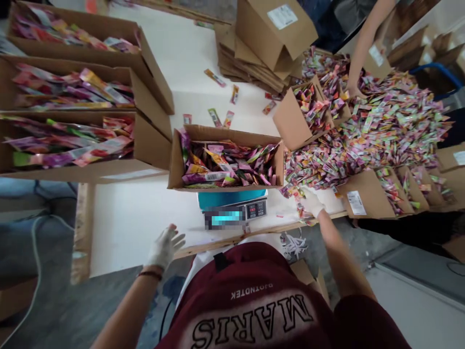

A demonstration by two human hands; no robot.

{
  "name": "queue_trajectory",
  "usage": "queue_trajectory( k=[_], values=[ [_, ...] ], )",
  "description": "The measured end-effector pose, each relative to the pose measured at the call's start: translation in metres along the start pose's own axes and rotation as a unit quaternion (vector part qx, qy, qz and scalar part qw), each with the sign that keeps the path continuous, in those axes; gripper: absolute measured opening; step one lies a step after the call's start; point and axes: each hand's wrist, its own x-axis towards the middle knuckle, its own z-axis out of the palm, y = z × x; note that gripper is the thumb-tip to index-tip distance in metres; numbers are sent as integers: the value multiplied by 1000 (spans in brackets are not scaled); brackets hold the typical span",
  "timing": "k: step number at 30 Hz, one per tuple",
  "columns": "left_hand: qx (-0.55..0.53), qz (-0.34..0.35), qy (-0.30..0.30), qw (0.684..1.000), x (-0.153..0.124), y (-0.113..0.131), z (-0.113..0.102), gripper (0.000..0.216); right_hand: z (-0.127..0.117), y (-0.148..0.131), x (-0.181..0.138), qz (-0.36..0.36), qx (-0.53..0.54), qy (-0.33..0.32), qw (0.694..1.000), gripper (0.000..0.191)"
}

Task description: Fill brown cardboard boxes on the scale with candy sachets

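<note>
My left hand, in a white glove, hovers over the near edge of the white table with fingers spread and nothing in it. My right hand, also gloved, reaches into the edge of a big heap of colourful sachets and closes on a few of them. Between my hands an open cardboard box partly filled with sachets sits on a teal scale.
Three long boxes of sachets line the left side. Flattened cartons and a tipped box lie at the back. Small open boxes stand at the right edge. Another person's arm reaches into the heap from the far side.
</note>
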Motion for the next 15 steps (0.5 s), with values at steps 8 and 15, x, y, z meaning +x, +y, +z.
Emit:
queue_trajectory(
  k=[8,15],
  values=[
    [10,27,-38,999,-10,-10,0,27,-97,-61,24,-212,114,156,958,28],
    [-9,96,-61,993,-17,11,1,43,-72,-84,66,-217,211,212,929,47]
  ],
)
